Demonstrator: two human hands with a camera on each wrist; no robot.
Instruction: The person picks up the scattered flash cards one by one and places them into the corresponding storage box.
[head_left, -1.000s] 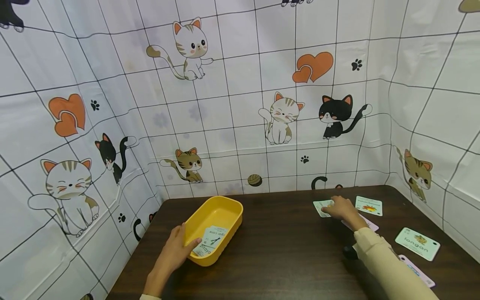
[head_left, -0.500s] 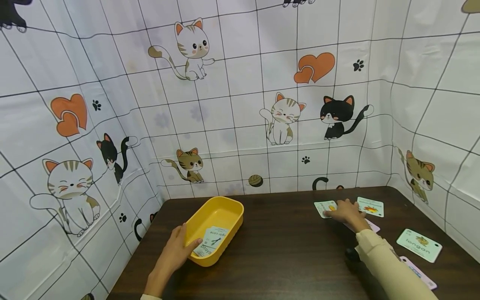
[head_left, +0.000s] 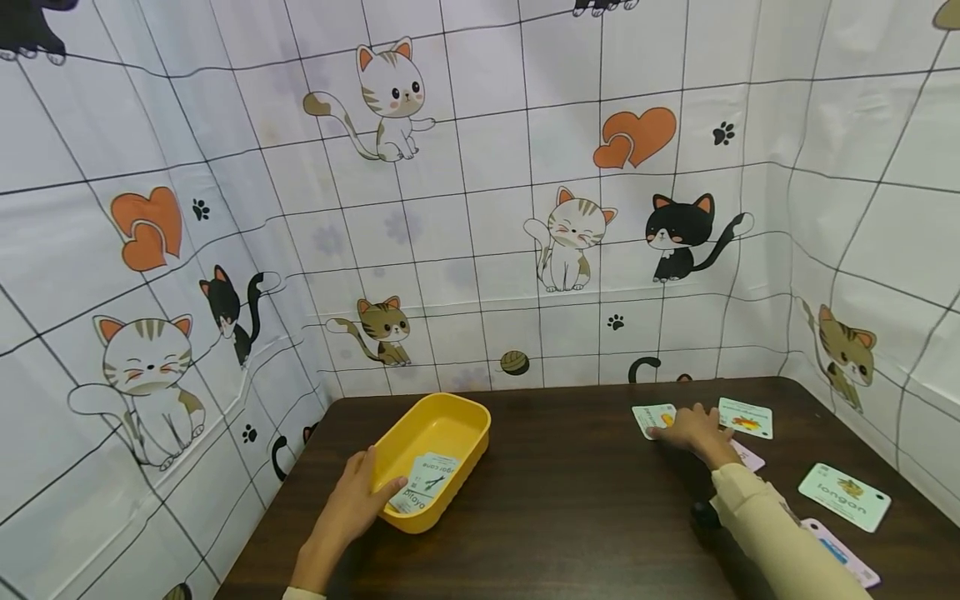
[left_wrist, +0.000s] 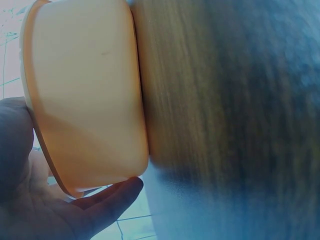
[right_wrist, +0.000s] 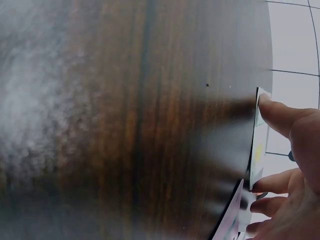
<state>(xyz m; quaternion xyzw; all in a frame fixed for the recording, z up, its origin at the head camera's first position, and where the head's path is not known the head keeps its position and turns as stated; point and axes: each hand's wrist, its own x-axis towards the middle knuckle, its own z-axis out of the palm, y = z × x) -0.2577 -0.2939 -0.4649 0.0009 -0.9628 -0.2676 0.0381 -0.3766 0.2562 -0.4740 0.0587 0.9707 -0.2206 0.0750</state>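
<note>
A yellow plastic tray (head_left: 442, 410) stands at the left of the dark table, holding pale green fruit flash cards (head_left: 423, 483), the upper ones lettered "sugar cane" and "pitaya". My left hand (head_left: 352, 497) grips its near left side, thumb over the rim. Its outer wall (left_wrist: 90, 95) fills much of the left wrist view. At the back right, my right hand (head_left: 693, 432) spans a green flash card (head_left: 647, 417) with a yellow fruit picture, low at the tabletop. In the right wrist view, the thumb and index fingertip meet opposite ends of this card (right_wrist: 258, 145).
A green flash card (head_left: 746, 417) with orange fruit lies right of that hand. A pink card (head_left: 747, 455) shows partly beneath it. Nearer lie the "longan" card (head_left: 844, 497) and another pink card (head_left: 838, 552). A cat-print curtain (head_left: 480, 208) borders the table.
My right hand's fingers have shifted right and spread across the card, uncovering its picture. The card stays in place. My left hand keeps its hold on the tray. The head view turns slightly left.
</note>
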